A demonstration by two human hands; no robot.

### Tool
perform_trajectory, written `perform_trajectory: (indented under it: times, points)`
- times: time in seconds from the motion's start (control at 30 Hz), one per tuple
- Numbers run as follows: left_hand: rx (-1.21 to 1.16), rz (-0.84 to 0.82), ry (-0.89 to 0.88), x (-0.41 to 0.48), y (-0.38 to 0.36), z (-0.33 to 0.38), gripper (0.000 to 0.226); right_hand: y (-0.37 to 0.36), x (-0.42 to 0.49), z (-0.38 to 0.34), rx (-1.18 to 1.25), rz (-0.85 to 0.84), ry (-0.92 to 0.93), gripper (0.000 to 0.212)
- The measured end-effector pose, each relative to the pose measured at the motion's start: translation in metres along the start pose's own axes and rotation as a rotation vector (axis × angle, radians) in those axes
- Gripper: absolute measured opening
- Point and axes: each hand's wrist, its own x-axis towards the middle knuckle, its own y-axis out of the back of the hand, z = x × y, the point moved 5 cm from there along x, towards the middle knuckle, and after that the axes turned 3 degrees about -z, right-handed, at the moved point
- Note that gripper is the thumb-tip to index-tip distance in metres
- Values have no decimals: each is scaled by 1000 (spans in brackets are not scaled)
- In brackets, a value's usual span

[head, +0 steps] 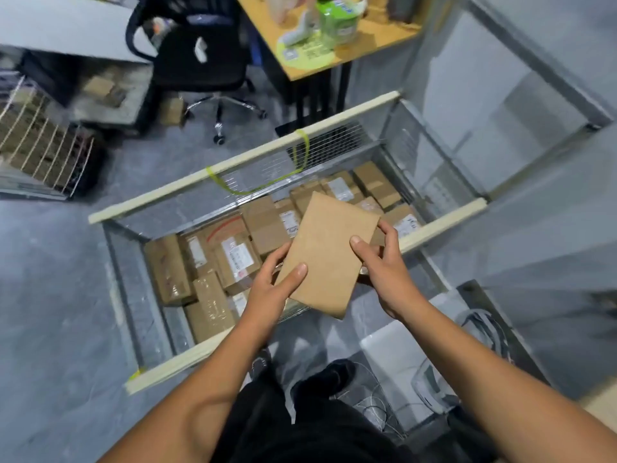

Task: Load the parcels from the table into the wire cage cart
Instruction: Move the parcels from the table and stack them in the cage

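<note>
**Flat parcel held over the cart, not yet let go**

A thin, flat brown parcel [329, 253] hangs between both hands, tilted, its plain face up. The left hand [272, 285] grips the near left edge, thumb laid on top and fingers tucked beneath. The right hand [380, 262] pinches the right edge, thumb on top and fingers curled round the side. Both hands are closed on it; neither is free.

Below and beyond the hands lies the wire cage cart [240, 165], its bottom covered with loaded boxes [233, 259] of mixed size, some showing white labels. The parcel's far end is over these boxes. Its near corner, just under the hands, appears to lie over the cart's near top rail [187, 362] and not inside it.

That is the main risk, as I judge it. Released from here, the near corner could strike the rail and the parcel could tip out onto the floor [66, 295] by the person's feet. Carried further forward of the hands, it would drop onto an uneven layer, and a light, flat piece may slide into a gap between boxes or stand on edge against the mesh. A yellow-green strap [302, 152] loops from the far rail, well beyond the hands; a long throw might catch it.

Further off stand an office chair [200, 51], a wooden-topped counter [367, 35] and, to the left of the left hand, another wire basket [43, 142].
</note>
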Motion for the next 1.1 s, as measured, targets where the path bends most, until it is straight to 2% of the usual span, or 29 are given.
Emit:
perform_trajectory:
  times: [0.07,0.13,0.2,0.3,0.33,0.43,0.47,0.57,0.67,0.7,0.83,0.97,1.03,1.1]
  points:
    - [-170,105,94,-1,35,-16,65,-37,12,5,-68,-37,-2,80]
    - [-324,172,199,2,66,-33,69,-71,23,17,-114,-47,-15,70]
    - [-381,153,244,10,91,-45,66,-101,33,32,-176,-78,-47,61]
    - [-391,186,305,29,130,-70,48,-131,52,55,-344,-190,-114,64]
    - [-385,230,340,38,146,-81,56,-135,60,60,-404,-208,-122,68]
    - [-318,316,399,71,188,-123,105,-137,95,74,-574,-186,-129,78]
    - [-278,322,411,81,197,-136,108,-137,109,82,-602,-183,-134,78]
    - [-192,312,482,113,214,-176,97,-143,148,108,-701,-244,-156,73]
    - [-131,295,547,142,222,-227,118,-151,183,145,-803,-374,-227,75]
    - [-129,301,554,149,224,-243,115,-154,192,157,-837,-426,-238,76]
    - [-114,274,584,181,223,-304,73,-153,232,195,-1012,-565,-238,78]
    - [-35,268,621,202,220,-349,57,-155,261,219,-1079,-617,-234,77]
    - [4,331,659,209,219,-359,55,-158,270,226,-1103,-660,-226,73]
    - [168,434,680,215,222,-366,56,-162,276,232,-1155,-713,-201,69]
